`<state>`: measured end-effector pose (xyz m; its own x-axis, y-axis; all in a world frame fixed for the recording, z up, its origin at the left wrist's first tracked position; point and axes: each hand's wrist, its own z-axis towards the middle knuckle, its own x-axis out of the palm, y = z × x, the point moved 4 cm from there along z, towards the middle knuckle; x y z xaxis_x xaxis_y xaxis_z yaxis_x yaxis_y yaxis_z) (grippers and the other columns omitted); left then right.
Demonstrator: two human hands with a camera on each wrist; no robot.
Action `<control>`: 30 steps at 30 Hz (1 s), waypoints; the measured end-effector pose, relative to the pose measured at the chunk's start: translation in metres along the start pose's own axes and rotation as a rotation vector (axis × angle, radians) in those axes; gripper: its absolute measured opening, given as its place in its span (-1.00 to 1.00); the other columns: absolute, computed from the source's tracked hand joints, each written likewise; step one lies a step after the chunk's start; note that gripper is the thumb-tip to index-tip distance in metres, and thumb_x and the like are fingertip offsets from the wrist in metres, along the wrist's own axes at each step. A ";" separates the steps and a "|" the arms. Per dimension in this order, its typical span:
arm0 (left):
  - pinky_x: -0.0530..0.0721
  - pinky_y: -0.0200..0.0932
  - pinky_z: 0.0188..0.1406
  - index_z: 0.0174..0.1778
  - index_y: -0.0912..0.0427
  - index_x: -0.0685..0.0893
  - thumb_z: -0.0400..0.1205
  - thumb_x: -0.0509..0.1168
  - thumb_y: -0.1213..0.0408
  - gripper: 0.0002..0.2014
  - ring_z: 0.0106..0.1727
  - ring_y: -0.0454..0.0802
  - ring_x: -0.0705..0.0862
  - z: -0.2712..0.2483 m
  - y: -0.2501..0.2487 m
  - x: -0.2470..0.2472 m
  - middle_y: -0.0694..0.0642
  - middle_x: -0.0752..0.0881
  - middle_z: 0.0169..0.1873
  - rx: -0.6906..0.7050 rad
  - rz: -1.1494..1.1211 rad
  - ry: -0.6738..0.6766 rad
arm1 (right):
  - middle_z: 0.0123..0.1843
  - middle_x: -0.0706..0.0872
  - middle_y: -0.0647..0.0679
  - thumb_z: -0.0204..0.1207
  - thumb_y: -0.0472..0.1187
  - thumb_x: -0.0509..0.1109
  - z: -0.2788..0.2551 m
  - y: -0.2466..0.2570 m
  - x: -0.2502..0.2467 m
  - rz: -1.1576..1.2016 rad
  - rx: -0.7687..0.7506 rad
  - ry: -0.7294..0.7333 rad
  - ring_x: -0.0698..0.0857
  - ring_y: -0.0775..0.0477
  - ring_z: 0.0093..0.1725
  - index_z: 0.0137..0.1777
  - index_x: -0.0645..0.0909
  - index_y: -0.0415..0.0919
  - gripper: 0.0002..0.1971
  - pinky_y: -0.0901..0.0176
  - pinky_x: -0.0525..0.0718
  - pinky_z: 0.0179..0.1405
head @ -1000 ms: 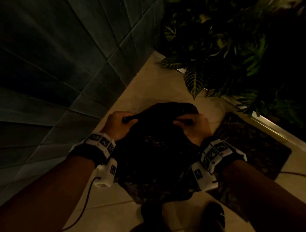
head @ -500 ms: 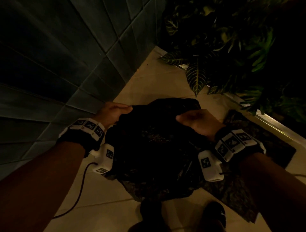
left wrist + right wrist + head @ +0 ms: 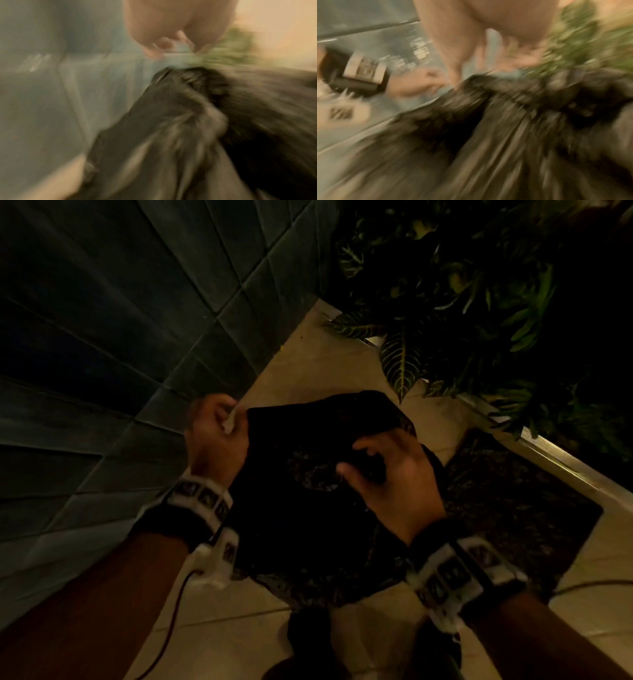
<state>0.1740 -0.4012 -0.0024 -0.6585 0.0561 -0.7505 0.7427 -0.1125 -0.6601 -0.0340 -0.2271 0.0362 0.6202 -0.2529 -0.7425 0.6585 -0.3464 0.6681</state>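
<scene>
By the tiled wall (image 3: 102,337) at the floor's (image 3: 325,361) left edge, the left hand (image 3: 214,433) is closed around the top left corner of the black bag (image 3: 301,518). Its fingers are curled tight, and something pale shows between them that I cannot identify. The bag hangs between the two hands, held up in front of the person above the left edge of the dark mat (image 3: 513,508). The right hand (image 3: 394,477) grips the bag's top edge on the other side, fingers hooked into a fold and thumb pointing left. The hands are well apart, so the step looks like working the bag's mouth, either spreading or gathering it; blur in both wrist views leaves this unsettled. The next move calls for both grips to hold evenly so the thin film neither slips nor tears. Plants (image 3: 462,302) line the floor's right edge.
</scene>
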 end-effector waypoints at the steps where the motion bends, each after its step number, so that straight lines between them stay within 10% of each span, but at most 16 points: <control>1: 0.59 -0.17 -0.10 -0.02 0.13 0.67 0.52 0.39 0.19 -0.83 -0.17 0.00 0.61 -0.015 -0.013 -0.006 0.14 0.63 -0.15 0.169 -0.033 0.065 | 0.15 0.60 -0.09 0.35 0.12 0.50 -0.014 0.002 0.003 -0.124 -0.015 0.070 0.58 -0.11 0.10 0.25 0.59 -0.02 -0.51 0.02 0.61 0.08; 5: 0.65 0.06 0.05 0.21 -0.03 0.70 0.42 0.42 -0.01 -0.57 0.03 0.17 0.62 -0.062 -0.012 0.005 0.11 0.65 0.00 0.442 0.341 0.540 | 0.22 0.56 -0.17 0.50 -0.21 0.40 -0.040 -0.019 0.030 -0.157 0.183 0.287 0.65 -0.28 0.10 0.31 0.59 -0.12 -0.64 -0.11 0.69 0.05; 12: 0.56 -0.13 -0.15 -0.06 0.23 0.78 0.51 0.37 0.41 -0.86 -0.20 0.22 0.66 -0.043 -0.005 0.009 0.27 0.67 -0.19 0.221 0.213 0.461 | -0.07 0.71 -0.18 0.45 -0.28 0.37 -0.046 0.025 0.026 -0.064 -0.142 0.063 0.65 -0.27 -0.05 -0.02 0.68 -0.21 -0.86 -0.03 0.66 -0.09; 17: 0.53 -0.19 -0.11 -0.06 0.28 0.69 0.52 0.23 0.42 -0.84 -0.18 0.07 0.59 -0.046 -0.015 0.009 0.15 0.59 -0.16 0.227 0.135 0.470 | 0.31 0.48 -0.25 0.57 -0.31 0.22 -0.060 0.024 0.069 -0.184 -0.122 0.671 0.50 -0.33 0.28 0.31 0.54 -0.20 -0.68 -0.17 0.61 0.22; 23: 0.60 0.07 -0.06 -0.30 0.25 0.57 0.46 -0.01 0.14 -0.69 -0.08 0.17 0.58 -0.077 -0.023 0.008 0.19 0.62 -0.24 0.364 0.360 0.648 | 0.58 0.30 -0.32 0.68 -0.25 0.05 -0.029 0.006 0.090 -0.396 0.089 0.969 0.37 -0.40 0.50 0.58 0.28 -0.16 -0.54 -0.15 0.36 0.49; 30: 0.42 0.10 0.34 0.34 0.04 0.57 0.60 0.18 0.07 -0.62 0.47 0.26 0.31 -0.107 -0.031 0.031 0.15 0.54 0.36 0.290 1.136 1.007 | 0.63 0.29 -0.28 0.72 -0.24 0.05 -0.029 0.018 0.095 -0.497 0.072 1.201 0.31 -0.29 0.59 0.60 0.22 -0.31 -0.54 -0.09 0.28 0.55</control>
<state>0.1438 -0.2895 -0.0085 0.6580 0.4198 -0.6251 0.6519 -0.7331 0.1939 0.0492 -0.2314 -0.0210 0.3349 0.8639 -0.3763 0.9254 -0.2264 0.3040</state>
